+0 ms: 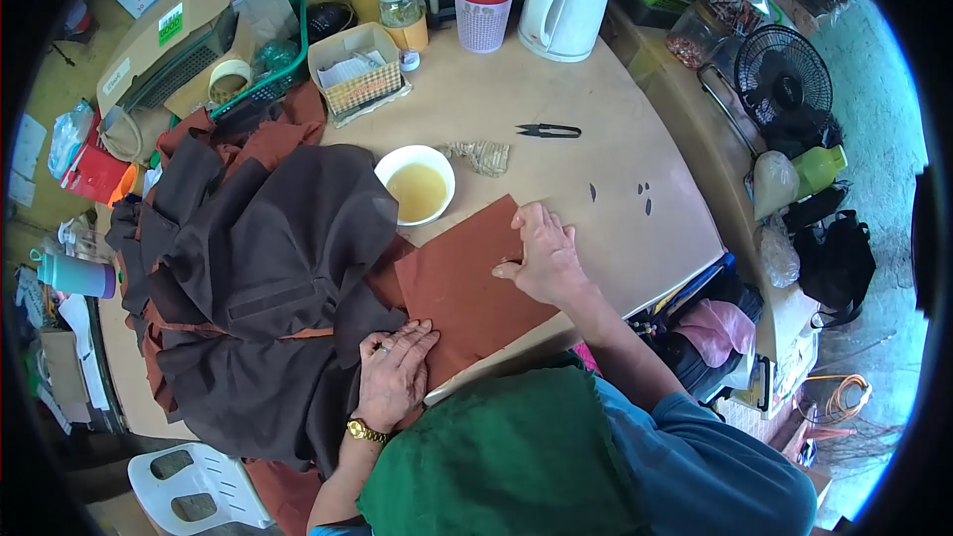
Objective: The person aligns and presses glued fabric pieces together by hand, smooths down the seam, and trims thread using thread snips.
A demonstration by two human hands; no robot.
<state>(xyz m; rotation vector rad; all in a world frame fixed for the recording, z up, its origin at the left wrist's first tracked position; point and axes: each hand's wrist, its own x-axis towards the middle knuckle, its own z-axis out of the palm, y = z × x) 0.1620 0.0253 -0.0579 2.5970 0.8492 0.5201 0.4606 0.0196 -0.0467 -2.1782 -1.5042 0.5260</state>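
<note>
A rust-brown piece of fabric [476, 288] lies flat near the table's front edge. My left hand [397, 367], with a gold watch on its wrist, rests fingers flat on its left end, beside the dark garment. Over the upper right part of the fabric is my right hand [544, 256], thumb and fingers apart, fingertips touching the edge. A bulky dark grey garment [268, 238] with rust-brown lining lies heaped on the left. Just above the fabric stands a white bowl [444, 179] of yellowish liquid.
A crumpled cloth [488, 157] lies beside the bowl, and thread snips [549, 131] lie farther right. Small dark scraps [648, 206] are scattered on the right. Along the back stand a woven basket [362, 89], a jar [401, 8], a lilac cup [483, 25] and a white kettle [564, 5].
</note>
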